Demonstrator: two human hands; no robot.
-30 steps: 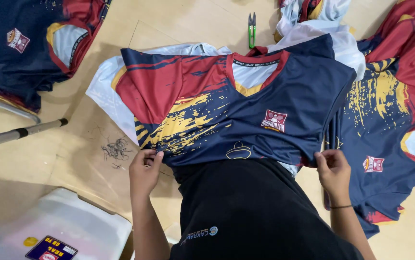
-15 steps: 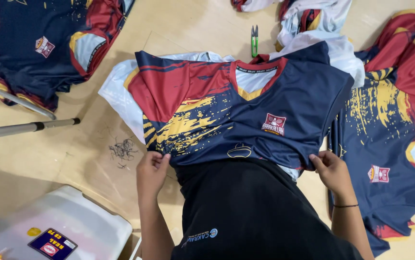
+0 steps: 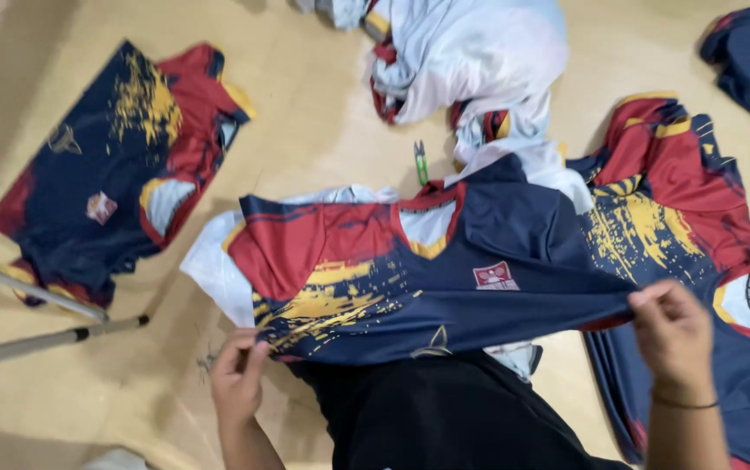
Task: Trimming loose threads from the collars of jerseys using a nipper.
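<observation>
Two hands, left hand (image 3: 237,376) and right hand (image 3: 672,331), fingers pinching a navy-and-red jersey's (image 3: 445,278) hem, stretch it flat over the floor (image 3: 323,113); folding seemingly needs even tension.

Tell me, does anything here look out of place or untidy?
Yes. Small green snips lie loose on the floor among the garments, just beyond the jersey that the left hand and right hand pinch. A white garment heap lies crumpled, not flat.

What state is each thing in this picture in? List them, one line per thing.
Centre jersey: spread flat, front up, hem pinched at both ends.
Left hand: gripping the hem.
Right hand: pinching the hem, lifted.
Left jersey: flat on floor.
Right jersey: rumpled.
White pile: heaped.
Green snips: lying on floor.
</observation>
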